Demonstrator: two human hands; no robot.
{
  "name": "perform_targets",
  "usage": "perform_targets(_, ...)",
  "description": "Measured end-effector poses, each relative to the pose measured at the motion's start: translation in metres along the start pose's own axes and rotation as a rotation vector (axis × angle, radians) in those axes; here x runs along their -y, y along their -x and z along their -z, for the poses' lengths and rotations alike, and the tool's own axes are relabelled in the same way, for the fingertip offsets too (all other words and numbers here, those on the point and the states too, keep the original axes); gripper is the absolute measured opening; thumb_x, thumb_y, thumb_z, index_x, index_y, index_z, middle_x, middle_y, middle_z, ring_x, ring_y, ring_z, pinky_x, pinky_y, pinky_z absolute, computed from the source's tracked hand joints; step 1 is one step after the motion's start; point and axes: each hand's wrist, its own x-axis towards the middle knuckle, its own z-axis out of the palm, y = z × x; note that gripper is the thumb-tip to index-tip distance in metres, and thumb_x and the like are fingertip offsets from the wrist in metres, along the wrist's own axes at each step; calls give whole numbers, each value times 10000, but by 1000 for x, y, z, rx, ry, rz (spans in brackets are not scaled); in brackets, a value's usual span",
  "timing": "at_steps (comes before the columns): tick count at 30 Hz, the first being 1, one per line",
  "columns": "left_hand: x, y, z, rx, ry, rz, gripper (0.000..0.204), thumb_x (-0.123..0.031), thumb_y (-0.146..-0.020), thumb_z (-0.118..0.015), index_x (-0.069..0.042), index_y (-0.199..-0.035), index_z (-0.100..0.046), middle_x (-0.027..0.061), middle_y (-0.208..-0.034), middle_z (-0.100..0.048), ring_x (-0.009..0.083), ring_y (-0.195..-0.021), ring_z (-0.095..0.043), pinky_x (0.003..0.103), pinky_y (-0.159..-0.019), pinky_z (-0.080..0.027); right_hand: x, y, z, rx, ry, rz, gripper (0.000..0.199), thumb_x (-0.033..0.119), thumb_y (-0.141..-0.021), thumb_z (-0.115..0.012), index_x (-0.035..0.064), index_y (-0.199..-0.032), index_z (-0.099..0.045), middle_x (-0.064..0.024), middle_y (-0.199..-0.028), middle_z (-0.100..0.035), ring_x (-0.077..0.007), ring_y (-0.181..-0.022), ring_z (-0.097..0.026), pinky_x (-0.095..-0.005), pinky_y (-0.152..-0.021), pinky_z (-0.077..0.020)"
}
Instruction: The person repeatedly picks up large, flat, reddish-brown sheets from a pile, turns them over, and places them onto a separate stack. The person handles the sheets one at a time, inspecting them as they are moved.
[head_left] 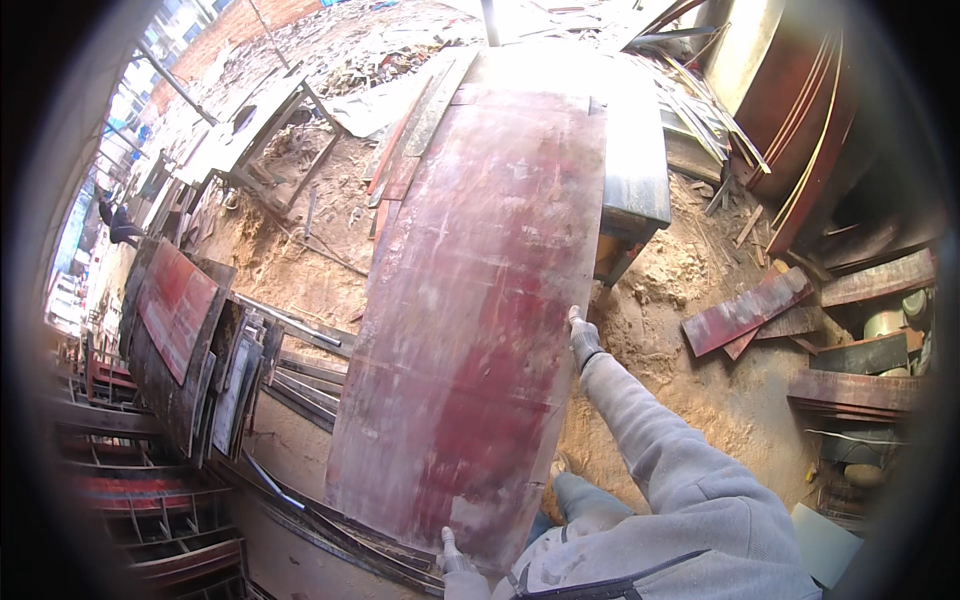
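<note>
A long, worn red plywood board (480,330) stretches away from me, its far part over a metal-edged table (636,190). At the board's right edge my gloved right hand (582,338) grips it, thumb on top and the other fingers hidden beneath. Close to my body, my gloved left hand (453,552) holds the near end in the same way, its fingers mostly out of sight under the wood. Dust and pale scuffs cover the board's upper face. Narrow wooden strips (425,120) lie along its far left side.
Stacked panels (180,330) lean at the left, above dark racked boards (150,490). Red offcuts (750,310) lie on the sandy ground at right, beside piled boards (855,390). A frame table (245,125) stands far left. A person (118,218) is in the distance.
</note>
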Motion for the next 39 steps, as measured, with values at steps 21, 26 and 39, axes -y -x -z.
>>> perform_targets(21,-111,90,-219,399,195,101,895,-551,-801,-856,74,-1354,-533,214,-1314,-623,290,-1042,-632,460,-876,-557,101,-144,28,-20,-106,300,892,727,-964,-469,-60,-1369,-580,-177,-1226,-673,-298,-1122,-639,-411,-947,-497)
perform_targets(26,-113,82,-273,561,236,214,847,-512,-844,-831,52,-1388,-510,216,-1309,-629,326,-1043,-651,473,-910,-566,-55,-34,32,-55,94,261,860,682,-1003,-440,-83,-1381,-547,-213,-1258,-663,-335,-1197,-618,-409,-1015,-481)
perform_targets(39,-189,145,-349,814,60,336,923,-617,-891,-723,44,-1476,-454,194,-1456,-561,337,-1219,-610,461,-1104,-459,-145,118,23,-282,914,787,986,519,-878,-724,-77,-1551,-319,-324,-1556,-391,-458,-1424,-416,-507,-1194,-326)
